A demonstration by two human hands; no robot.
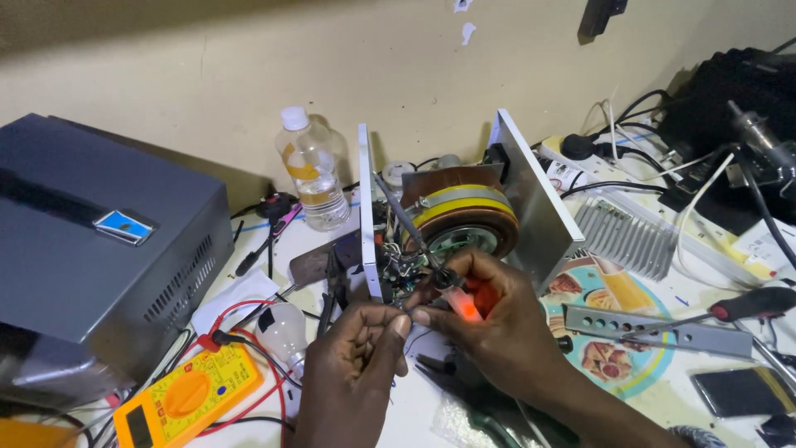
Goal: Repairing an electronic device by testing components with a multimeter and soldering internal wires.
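Taking the opened appliance chassis [464,224] at the middle of the bench as the landmark: far to its left stood a closed grey metal box [99,241], and in front of that box lay a yellow multimeter [186,398] with red leads attached. Between the multimeter and the chassis lay a white light bulb [283,332] on its side. Behind and just left of the chassis stood a clear plastic bottle [313,170], capped, with only a little pale liquid showing near its bottom.

The chassis itself was already stripped of its cover; its wound coil [464,217] and wiring were exposed, so the opening-up looked done while the work on the wiring seemed unfinished.

Directly in front of it, the left hand [356,365] had its fingertips pinched together on something small I could not make out. The right hand [489,323] was clamped around the glowing red handle of a tester screwdriver [427,257], whose shaft reached up into the wiring.

To the chassis's right lay a finned heat sink [623,239], a perforated metal bracket [655,328] and a red-handled screwdriver [750,304].
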